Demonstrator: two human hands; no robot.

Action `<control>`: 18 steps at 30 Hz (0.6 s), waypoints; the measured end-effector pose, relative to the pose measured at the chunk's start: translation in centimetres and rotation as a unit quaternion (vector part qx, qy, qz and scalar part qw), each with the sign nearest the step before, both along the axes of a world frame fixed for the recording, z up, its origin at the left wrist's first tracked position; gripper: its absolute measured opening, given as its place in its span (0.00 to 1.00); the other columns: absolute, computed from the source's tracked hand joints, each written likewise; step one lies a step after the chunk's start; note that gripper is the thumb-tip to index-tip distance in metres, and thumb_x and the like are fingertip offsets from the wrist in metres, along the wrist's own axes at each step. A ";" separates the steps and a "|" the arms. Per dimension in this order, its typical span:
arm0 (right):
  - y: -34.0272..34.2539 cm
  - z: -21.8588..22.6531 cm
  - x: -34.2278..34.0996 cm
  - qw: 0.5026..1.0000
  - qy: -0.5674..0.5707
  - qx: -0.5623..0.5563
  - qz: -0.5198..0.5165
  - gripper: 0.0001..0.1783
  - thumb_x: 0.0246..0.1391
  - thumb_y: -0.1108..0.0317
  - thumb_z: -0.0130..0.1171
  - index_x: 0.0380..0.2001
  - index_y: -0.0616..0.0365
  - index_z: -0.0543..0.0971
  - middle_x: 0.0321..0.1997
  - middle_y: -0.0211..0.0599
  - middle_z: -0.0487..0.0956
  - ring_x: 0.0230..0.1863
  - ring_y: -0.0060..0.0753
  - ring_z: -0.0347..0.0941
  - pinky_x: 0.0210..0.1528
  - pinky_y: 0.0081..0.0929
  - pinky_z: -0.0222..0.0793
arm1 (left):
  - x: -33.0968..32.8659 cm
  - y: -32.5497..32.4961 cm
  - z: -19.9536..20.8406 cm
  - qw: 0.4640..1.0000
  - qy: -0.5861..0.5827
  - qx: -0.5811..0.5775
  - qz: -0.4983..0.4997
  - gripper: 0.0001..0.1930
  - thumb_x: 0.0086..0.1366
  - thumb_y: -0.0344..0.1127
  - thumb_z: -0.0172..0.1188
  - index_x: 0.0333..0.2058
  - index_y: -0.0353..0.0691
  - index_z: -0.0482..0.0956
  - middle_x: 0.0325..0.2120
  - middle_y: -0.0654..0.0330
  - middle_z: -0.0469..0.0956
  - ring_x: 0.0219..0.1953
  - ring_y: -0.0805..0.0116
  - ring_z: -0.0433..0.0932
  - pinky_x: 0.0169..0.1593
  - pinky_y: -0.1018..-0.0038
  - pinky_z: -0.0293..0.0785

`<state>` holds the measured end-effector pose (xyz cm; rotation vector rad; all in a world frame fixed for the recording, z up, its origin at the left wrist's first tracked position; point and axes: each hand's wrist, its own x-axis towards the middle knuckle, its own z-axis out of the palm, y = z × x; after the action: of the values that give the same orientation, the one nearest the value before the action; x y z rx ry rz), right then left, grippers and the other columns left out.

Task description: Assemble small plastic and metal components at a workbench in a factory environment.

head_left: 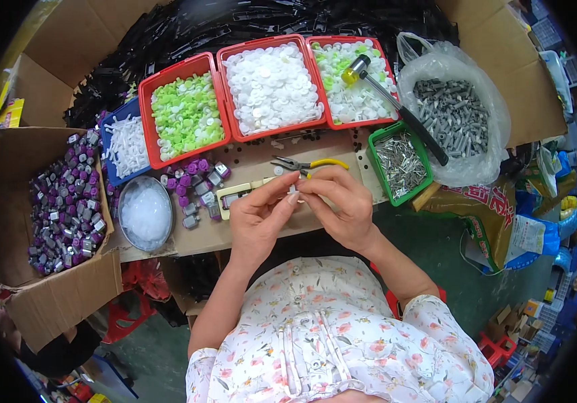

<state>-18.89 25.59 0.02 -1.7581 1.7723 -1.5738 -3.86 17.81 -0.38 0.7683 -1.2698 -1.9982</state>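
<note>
My left hand (256, 218) and my right hand (343, 209) meet fingertip to fingertip over the front of the cardboard work surface. A small pale piece (293, 190) shows between the left thumb and fingers; its kind is too small to tell. The right thumb and fingers are pinched right beside it, and what they hold is hidden. Just beyond my hands lie pliers (328, 162) with yellow handles. Left of my left hand is a cream-coloured frame (224, 193), partly covered by the hand. Several purple-and-grey small parts (187, 181) lie loose farther left.
Red trays hold green-and-white caps (186, 111), white discs (271, 87) and mixed pieces. A hammer (402, 107) lies across the right tray. Metal pins fill a green tray (429, 178); grey parts fill a plastic bag (497, 144). At left stand a metal bowl (124, 225) and a cardboard box (60, 295).
</note>
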 end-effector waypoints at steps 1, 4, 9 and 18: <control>-0.1 0.1 0.0 1.000 0.000 0.001 0.001 0.12 0.47 0.82 0.66 0.37 0.62 0.82 0.35 0.42 0.79 0.35 0.42 0.78 0.37 0.31 0.74 | 0.1 0.0 0.1 0.999 -0.004 -0.034 -0.004 0.18 0.64 0.22 0.61 0.53 0.30 0.78 0.46 0.54 0.81 0.44 0.71 0.81 0.47 0.75 0.80; -0.2 0.4 0.1 0.999 0.036 -0.013 0.009 0.12 0.46 0.82 0.66 0.36 0.62 0.82 0.34 0.42 0.78 0.34 0.42 0.77 0.36 0.31 0.73 | 0.5 -0.3 0.4 0.999 0.028 -0.029 -0.035 0.19 0.65 0.20 0.61 0.55 0.32 0.77 0.46 0.57 0.81 0.46 0.75 0.79 0.50 0.79 0.77; -0.3 0.9 0.5 0.992 0.123 -0.033 0.020 0.11 0.46 0.82 0.65 0.35 0.62 0.79 0.35 0.42 0.76 0.33 0.43 0.76 0.33 0.33 0.72 | 1.5 -0.2 -0.8 0.995 -0.005 -0.096 -0.031 0.18 0.64 0.21 0.62 0.53 0.30 0.78 0.45 0.57 0.82 0.44 0.76 0.79 0.48 0.80 0.77; -0.4 0.5 1.0 0.994 0.108 -0.029 0.013 0.11 0.48 0.82 0.64 0.36 0.62 0.77 0.35 0.41 0.77 0.33 0.44 0.76 0.34 0.33 0.72 | 1.6 0.0 -0.7 0.976 -0.069 -0.206 -0.013 0.16 0.63 0.24 0.64 0.51 0.32 0.80 0.38 0.56 0.84 0.38 0.74 0.82 0.41 0.80 0.78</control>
<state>-17.94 25.21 0.50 -2.0398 1.8041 -1.4882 -2.27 17.79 -1.07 0.6946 -1.7117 -1.6402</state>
